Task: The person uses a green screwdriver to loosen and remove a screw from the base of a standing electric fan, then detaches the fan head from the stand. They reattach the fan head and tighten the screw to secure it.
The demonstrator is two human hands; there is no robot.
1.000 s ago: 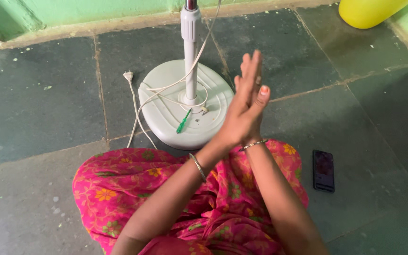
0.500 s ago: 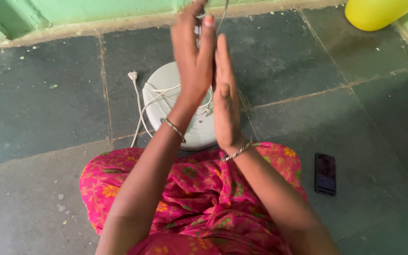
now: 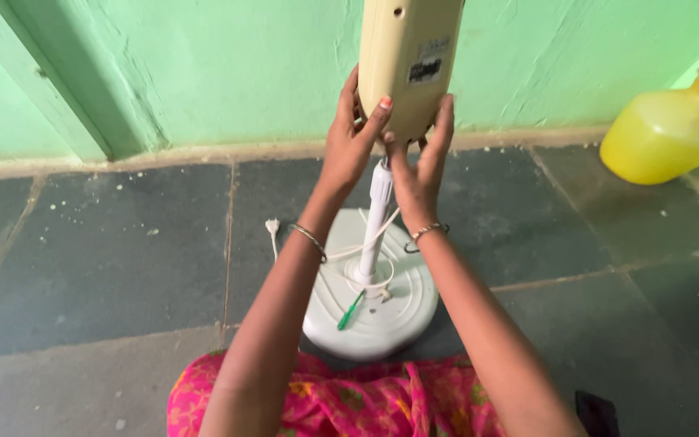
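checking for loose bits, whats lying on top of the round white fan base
On the white base lie a green screwdriver and loops of white cord around the pole's foot. The forearms hide both side edges.

- A yellow plastic jug with a metal-coloured cap stands at the right edge, against the green wall.
- A dark slate floor, laid in large slabs with pale joints, carries scattered light crumbs along the foot of the wall.
- A dark phone lies flat on the floor at the lower right, partly cut off by the frame.
- Pink floral fabric fills the bottom edge.
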